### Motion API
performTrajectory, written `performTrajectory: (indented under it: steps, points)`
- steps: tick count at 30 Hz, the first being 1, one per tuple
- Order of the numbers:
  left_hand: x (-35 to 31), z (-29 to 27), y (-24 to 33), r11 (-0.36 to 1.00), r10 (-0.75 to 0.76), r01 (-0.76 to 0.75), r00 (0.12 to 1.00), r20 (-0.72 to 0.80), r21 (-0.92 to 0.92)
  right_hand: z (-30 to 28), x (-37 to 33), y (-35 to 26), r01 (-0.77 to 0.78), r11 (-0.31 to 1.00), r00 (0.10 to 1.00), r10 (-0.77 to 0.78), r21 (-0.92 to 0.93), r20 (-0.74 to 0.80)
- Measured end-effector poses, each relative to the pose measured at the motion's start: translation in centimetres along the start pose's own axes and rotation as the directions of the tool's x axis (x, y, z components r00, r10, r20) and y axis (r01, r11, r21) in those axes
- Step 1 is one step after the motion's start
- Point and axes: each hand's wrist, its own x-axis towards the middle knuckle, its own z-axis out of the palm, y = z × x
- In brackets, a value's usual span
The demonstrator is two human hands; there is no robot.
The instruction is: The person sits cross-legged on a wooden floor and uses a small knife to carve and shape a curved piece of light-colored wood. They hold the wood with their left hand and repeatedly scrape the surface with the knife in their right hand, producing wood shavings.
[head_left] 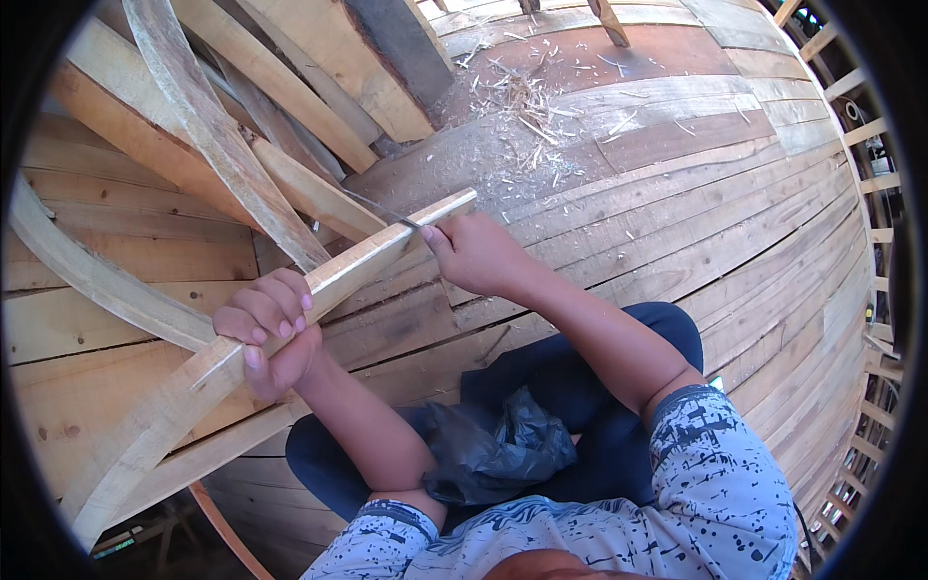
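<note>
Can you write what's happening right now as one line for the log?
left hand: grips long pale wooden strip | right hand: holds thin metal blade against strip | dark plastic bag: on lap | wood shavings: on planks

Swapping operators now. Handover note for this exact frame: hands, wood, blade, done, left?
Left hand: shut around the long curved wooden strip, steadying it.
Right hand: shut on a thin knife, blade laid against the strip's upper edge near its far end.
Strip lies across stacked curved planks.
Done: shavings litter the plank floor, so some paring has happened.
Left: cannot tell how much more trimming the edge needs.
Black plastic bag sits in the lap.
</note>
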Motion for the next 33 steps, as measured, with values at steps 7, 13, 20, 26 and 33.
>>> performTrajectory:
  steps: [7,13,20,26,33]
  points:
    - [0.0,0.9,-0.3,0.999,0.012,-0.012,1.000,-0.010,0.031,0.4,0.0,1.3,-0.062,0.998,0.997,0.063,0.026,-0.043]
    - [0.6,1.9,-0.9,0.995,0.073,-0.072,0.997,-0.022,0.067,-1.2,0.3,1.3,-0.090,0.994,0.996,0.089,0.069,0.018]
    - [0.6,1.8,-0.9,0.991,0.107,-0.106,0.994,0.003,0.082,-1.6,0.0,0.4,-0.092,0.995,0.995,0.093,0.035,-0.021]
    - [0.5,1.9,-0.6,0.993,0.102,-0.104,0.994,0.043,0.059,-2.1,0.4,1.3,-0.116,0.993,0.993,0.116,0.028,-0.003]
    - [0.9,2.5,-0.7,0.974,0.113,-0.128,0.990,0.088,0.185,-1.7,-0.9,-1.2,0.014,0.984,1.000,-0.011,0.176,-0.015]
